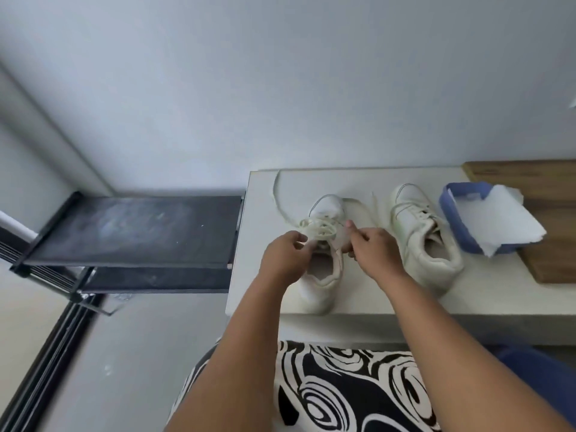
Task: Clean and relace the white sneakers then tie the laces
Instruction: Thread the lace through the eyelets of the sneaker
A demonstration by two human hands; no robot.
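Observation:
Two white sneakers stand side by side on a pale table [367, 294], toes pointing away from me. Over the left sneaker [322, 282] both my hands work at its cream lace [318, 227]. My left hand [288, 255] pinches the lace on the shoe's left side, fingers curled. My right hand [372, 247] pinches the lace on the shoe's right side, thumb up. One loose lace end [277, 194] trails in a curve toward the table's far left corner. The right sneaker [420, 241] stands untouched with its lace lying loose across the top.
A blue box [458, 226] holding white paper [511, 222] sits right of the shoes, partly on a wooden board [554, 260]. A black rack shelf [137, 230] stands left of the table. My patterned black-and-white clothing [343, 391] fills the foreground.

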